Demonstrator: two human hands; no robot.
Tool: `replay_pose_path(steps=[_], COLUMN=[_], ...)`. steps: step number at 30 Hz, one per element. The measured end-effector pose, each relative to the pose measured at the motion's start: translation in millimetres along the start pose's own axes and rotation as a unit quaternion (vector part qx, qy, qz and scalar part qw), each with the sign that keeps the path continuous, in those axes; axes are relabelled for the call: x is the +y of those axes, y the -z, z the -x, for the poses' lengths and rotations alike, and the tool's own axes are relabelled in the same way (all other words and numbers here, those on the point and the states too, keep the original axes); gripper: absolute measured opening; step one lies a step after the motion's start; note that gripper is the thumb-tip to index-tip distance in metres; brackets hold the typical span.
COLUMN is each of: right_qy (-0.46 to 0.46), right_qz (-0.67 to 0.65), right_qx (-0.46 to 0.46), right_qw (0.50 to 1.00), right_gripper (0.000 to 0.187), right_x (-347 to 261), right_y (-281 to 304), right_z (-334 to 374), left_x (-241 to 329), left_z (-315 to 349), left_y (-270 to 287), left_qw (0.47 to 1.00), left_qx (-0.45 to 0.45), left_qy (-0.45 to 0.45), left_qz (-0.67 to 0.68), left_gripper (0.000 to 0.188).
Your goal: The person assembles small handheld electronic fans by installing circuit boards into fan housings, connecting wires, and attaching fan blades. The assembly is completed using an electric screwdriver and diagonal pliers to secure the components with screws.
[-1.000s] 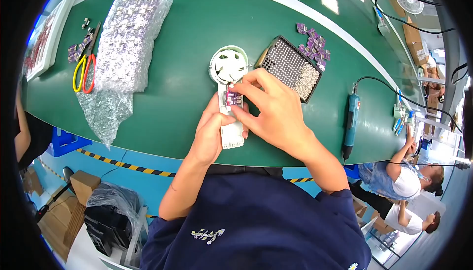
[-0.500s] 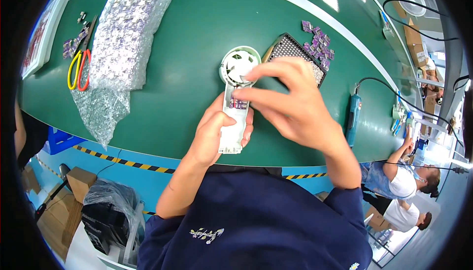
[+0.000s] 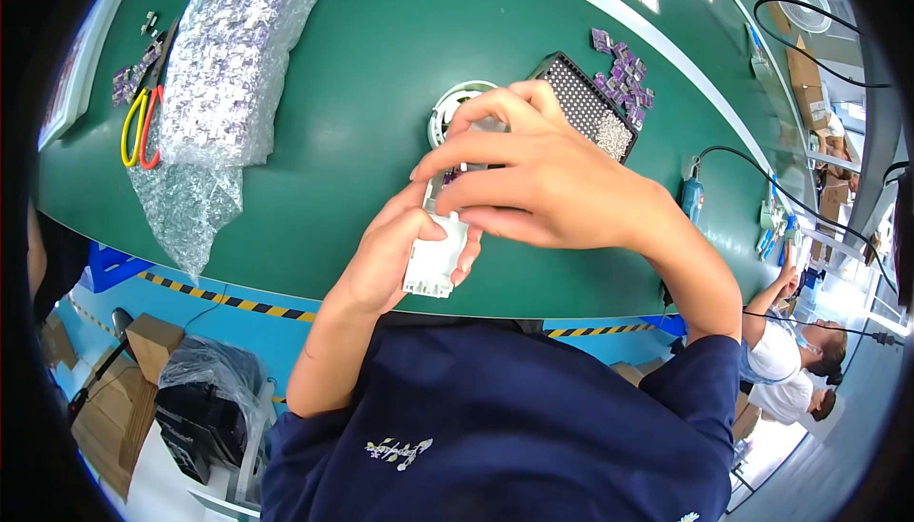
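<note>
The fan handle [image 3: 431, 265] is white, the table [image 3: 371, 56] green, the tape [image 3: 228, 299] yellow-and-black striped.

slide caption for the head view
Over a green workbench, the left hand grips a white fan housing while the right hand covers part of it.

Assembly workshop: green workbench [image 3: 381, 56], circuit boards [image 3: 626, 72], power screwdriver [image 3: 692, 200].
</note>
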State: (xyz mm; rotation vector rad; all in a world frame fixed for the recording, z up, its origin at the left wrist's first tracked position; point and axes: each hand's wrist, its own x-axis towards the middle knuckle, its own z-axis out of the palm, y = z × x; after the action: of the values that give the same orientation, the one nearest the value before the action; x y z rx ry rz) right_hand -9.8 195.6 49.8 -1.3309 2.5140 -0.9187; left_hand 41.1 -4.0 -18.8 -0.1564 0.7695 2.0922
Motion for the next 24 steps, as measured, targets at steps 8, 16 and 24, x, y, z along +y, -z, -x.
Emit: replay_pose_path(steps=[8,16,24], right_qy=[0.022,-0.038,-0.051], right_qz=[0.024,0.058,0.171], right_qx=[0.039,0.013,-0.058], right_qw=[0.999,0.998,0.982], right_gripper=[0.025,0.017,0.021], right_x=[11.8,1.8,-10.9], right_y=[-3.3,7.3,5.9], right_z=[0.4,-2.4,-12.6], left_x=[1.1,5.1,1.9], left_z=[-1.0,3.3,0.4], left_y=[-0.3,-0.7,1.0], left_qw=[1.0,1.0,1.0], left_qx=[-0.008,0.007,0.005], left_qy=[-0.011,0.002,-0.008], left_qz=[0.01,-0.005,-0.009], left_gripper=[0.048,0.038,0.028])
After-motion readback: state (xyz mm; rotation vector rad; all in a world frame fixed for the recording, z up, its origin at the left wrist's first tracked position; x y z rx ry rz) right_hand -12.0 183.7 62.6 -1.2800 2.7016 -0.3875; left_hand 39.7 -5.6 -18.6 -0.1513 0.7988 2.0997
